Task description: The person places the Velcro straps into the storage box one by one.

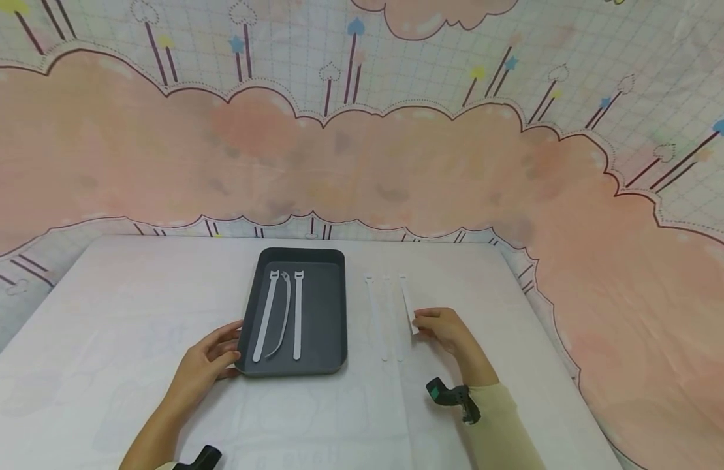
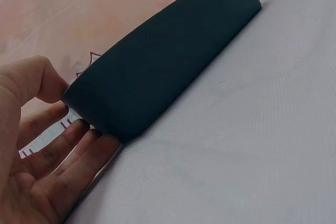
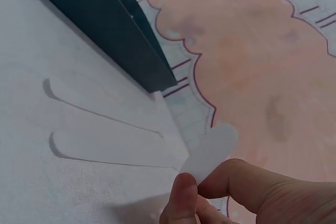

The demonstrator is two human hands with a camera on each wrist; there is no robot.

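A dark grey tray (image 1: 325, 320) lies on the table with three white slotted cable ties (image 1: 298, 316) in it, the middle one bowed. My left hand (image 1: 197, 369) rests against the tray's near left corner, its fingers touching the outer wall (image 2: 157, 66). Right of the tray, my right hand (image 1: 450, 328) pinches the near end of another white cable tie (image 1: 406, 300) between thumb and fingers. That rounded end (image 3: 212, 148) stands raised above the table in the right wrist view. Beside it, two more cable ties (image 3: 113, 142) lie flat, pale against the white cloth.
White cloth covers the table (image 1: 132, 294), faintly creased right of the tray. Behind it hangs a peach and white patterned backdrop (image 1: 362, 170). A black wrist camera (image 1: 452, 396) sits on the right forearm, and another (image 1: 202, 458) shows at the left.
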